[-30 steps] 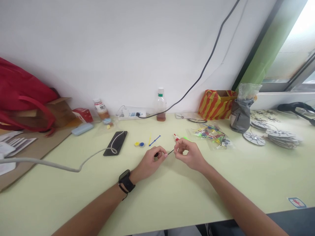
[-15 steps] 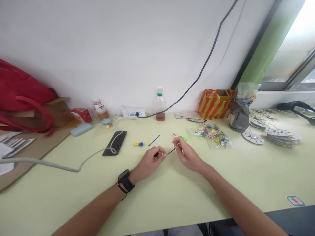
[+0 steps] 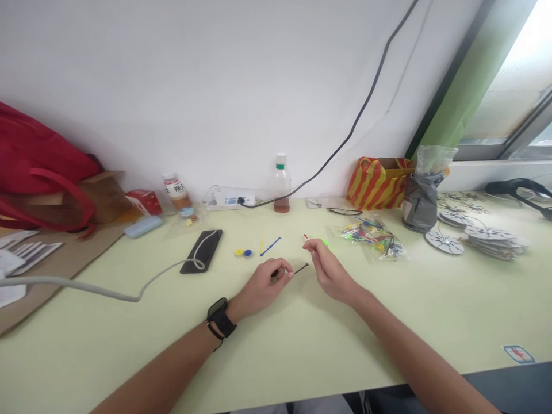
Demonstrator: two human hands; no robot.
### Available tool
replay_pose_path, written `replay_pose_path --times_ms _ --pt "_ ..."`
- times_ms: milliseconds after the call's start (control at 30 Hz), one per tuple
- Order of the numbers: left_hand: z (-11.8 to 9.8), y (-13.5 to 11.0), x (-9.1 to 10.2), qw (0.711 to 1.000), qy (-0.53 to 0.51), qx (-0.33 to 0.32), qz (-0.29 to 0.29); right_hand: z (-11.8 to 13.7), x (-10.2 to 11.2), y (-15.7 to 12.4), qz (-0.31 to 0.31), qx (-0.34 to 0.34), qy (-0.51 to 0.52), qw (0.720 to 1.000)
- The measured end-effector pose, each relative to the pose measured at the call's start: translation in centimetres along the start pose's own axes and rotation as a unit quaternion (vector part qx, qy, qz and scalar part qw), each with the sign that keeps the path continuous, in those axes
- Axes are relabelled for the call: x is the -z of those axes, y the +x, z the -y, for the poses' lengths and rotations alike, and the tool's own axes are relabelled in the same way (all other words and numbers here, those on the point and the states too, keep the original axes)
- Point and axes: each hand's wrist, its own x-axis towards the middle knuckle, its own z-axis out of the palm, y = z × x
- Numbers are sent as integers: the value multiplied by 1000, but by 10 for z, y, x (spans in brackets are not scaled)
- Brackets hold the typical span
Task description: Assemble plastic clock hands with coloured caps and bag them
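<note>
My left hand (image 3: 268, 282), with a black watch on the wrist, pinches a thin black stick (image 3: 301, 268) between thumb and forefinger. The stick points up to the right and has a small knob at its free end. A dark round part (image 3: 275, 273) shows inside the curled fingers. My right hand (image 3: 328, 267) is just right of the stick's tip, apart from it, with bent fingers and nothing visible in them. Beyond the hands lie a blue stick (image 3: 270, 246), a yellow stick (image 3: 261, 244), a yellow round cap (image 3: 238, 253) and a blue round cap (image 3: 247, 253).
A black phone (image 3: 201, 251) lies left, crossed by a grey cable. Bags of coloured plastic parts (image 3: 375, 236) lie right, near patterned white discs (image 3: 491, 236). Along the wall stand a clear bottle (image 3: 282, 187), a power strip (image 3: 228, 198) and a striped bag (image 3: 377, 183).
My right hand has come off the black stick's tip and shifted slightly, so the knobbed end now shows. My left hand keeps its pinch, almost unmoved.
</note>
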Motion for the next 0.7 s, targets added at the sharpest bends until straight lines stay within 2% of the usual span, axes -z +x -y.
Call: replay_pose_path --times_ms 700 --pt "2 -1 -1 1000 5 2 3 -6 -1 1 -17 -15 -30 999"
